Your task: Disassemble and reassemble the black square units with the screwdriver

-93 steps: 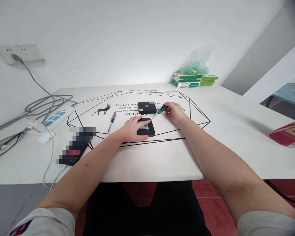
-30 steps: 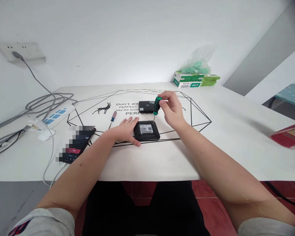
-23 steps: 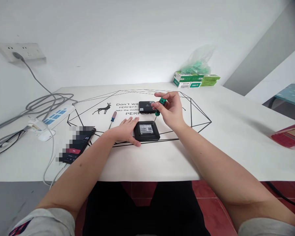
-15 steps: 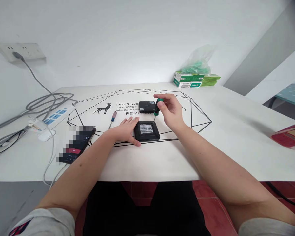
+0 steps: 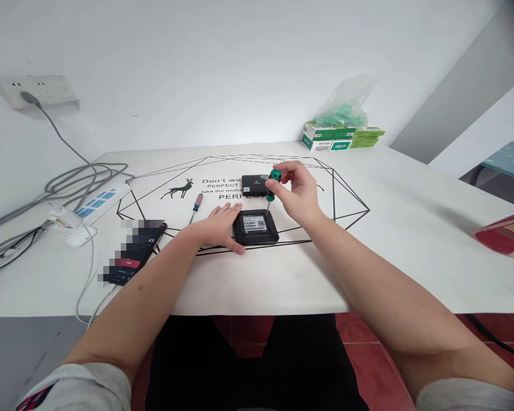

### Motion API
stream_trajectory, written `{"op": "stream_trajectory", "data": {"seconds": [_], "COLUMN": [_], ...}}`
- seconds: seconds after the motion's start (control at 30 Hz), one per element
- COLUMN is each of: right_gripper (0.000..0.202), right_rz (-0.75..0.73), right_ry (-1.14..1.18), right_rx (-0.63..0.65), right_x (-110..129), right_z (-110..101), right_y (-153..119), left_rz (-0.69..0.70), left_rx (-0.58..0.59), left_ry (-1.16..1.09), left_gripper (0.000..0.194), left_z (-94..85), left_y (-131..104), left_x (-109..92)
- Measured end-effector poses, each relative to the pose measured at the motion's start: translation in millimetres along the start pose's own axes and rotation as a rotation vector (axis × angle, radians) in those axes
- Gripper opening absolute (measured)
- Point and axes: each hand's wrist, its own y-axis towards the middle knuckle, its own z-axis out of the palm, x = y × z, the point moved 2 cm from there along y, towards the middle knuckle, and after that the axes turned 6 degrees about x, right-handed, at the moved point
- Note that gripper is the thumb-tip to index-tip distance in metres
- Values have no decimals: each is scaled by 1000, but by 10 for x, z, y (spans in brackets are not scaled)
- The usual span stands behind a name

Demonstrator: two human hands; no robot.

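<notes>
A black, square electronic box [image 5: 245,236] lies on the table with a white printed label facing up. My left hand [image 5: 218,227] rests flat with its fingers stretched out, its thumb and fingertips against the box's left side. In my right hand [image 5: 298,193] is a green-and-black screwdriver [image 5: 276,174], gripped by the handle between thumb and fingers. Its shaft points down, with the tip at the upper right corner of the label area. Just behind lies a second black box [image 5: 253,184], partly covered by the screwdriver and my right hand.
Another screwdriver [image 5: 197,202] lies left of my left hand. A phone [image 5: 148,251], partly pixelated, is near my left forearm. A power strip [image 5: 98,202] and coiled grey cables [image 5: 85,171] lie at the left. Green-and-white boxes [image 5: 325,137] stand at the back; a red package [image 5: 508,235] is at the right.
The screwdriver's handle has tilted slightly and my right fingers have shifted around it, the thumb lower and further left. My left hand and the box stay in place.
</notes>
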Motion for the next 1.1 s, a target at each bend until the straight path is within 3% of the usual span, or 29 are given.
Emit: {"op": "stream_trajectory", "data": {"seconds": [0.27, 0.37, 0.5, 0.83, 1.1], "right_gripper": [47, 44, 29, 32, 37], "right_rz": [74, 47, 9, -32, -47], "right_ry": [251, 222, 140, -17, 54], "right_rx": [7, -26, 24, -23, 55], "right_x": [-52, -21, 23, -25, 45], "right_z": [108, 118, 78, 57, 5], "right_y": [-52, -78, -87, -40, -23], "left_rz": [3, -20, -3, 1, -28], "left_rx": [1, 11, 12, 2, 15], "left_ry": [8, 8, 8, 3, -2], "left_gripper": [159, 160, 159, 158, 162], "left_z": [5, -2, -3, -7, -12], "left_y": [16, 1, -1, 4, -7], "left_x": [13, -4, -9, -8, -20]}}
